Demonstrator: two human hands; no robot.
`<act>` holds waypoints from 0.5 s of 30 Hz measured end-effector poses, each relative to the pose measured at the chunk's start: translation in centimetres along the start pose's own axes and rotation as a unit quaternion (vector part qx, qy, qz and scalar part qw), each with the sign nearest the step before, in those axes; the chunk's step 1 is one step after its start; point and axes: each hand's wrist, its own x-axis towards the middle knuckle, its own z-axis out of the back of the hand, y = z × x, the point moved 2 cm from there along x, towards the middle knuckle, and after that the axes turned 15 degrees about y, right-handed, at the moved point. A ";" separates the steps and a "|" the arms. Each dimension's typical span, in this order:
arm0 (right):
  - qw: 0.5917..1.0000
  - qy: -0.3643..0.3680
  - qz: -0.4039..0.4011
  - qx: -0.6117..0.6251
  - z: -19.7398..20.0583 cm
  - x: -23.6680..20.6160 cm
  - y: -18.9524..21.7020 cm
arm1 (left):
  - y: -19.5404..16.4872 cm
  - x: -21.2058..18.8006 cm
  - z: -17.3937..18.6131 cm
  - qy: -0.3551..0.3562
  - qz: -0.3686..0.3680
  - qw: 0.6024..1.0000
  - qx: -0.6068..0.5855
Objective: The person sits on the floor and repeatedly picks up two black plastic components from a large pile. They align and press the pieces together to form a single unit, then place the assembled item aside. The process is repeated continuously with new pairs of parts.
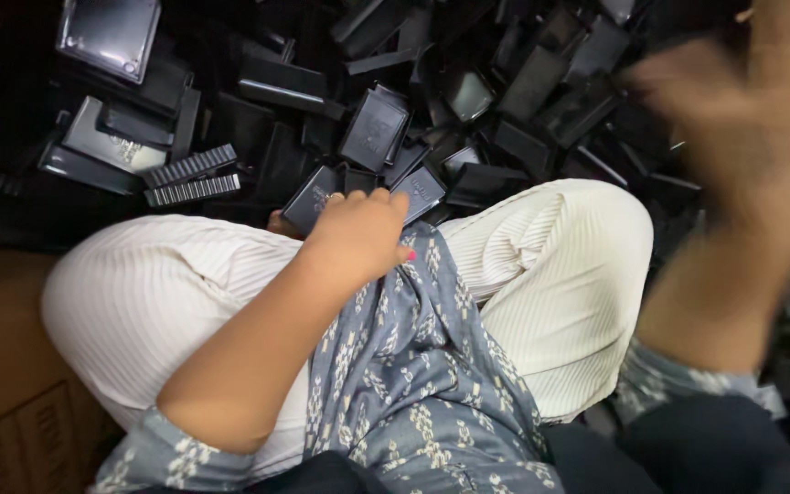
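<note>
Down between the knees, the left hand (358,233) rests on the near edge of a heap of black plastic parts (468,101); its fingers curl over two flat black rectangular pieces (322,197), one at the knuckles' left side and one (421,190) just past the fingertips on the right; the fingers press on them from above, yet whether they truly clasp either piece cannot be told; the right hand (742,128) is raised over the heap's right side, well apart from the left, so blurred that its grip cannot be told, and nothing can be made out in it.

The parts are hard, dark and slightly glossy; most are shallow rectangular trays or lids with raised rims, lying tilted and overlapping at all angles, too many and too tangled to count; one larger tray (110,32) with a shiny inner face lies at the heap's far left corner; two ribbed, comb-like strips (192,177) lie side by side at the heap's left edge, near the left knee.

The person sits cross-legged in cream ribbed trousers (560,265); a grey-blue patterned cloth (413,357) drapes between the knees; a brown cardboard box (2,366) stands at the lower left.
</note>
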 end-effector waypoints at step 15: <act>0.939 0.301 0.077 0.149 -13.9 6.8 5.0 | 0.1 1.8 1.6 -0.242 -0.098 0.961 -0.090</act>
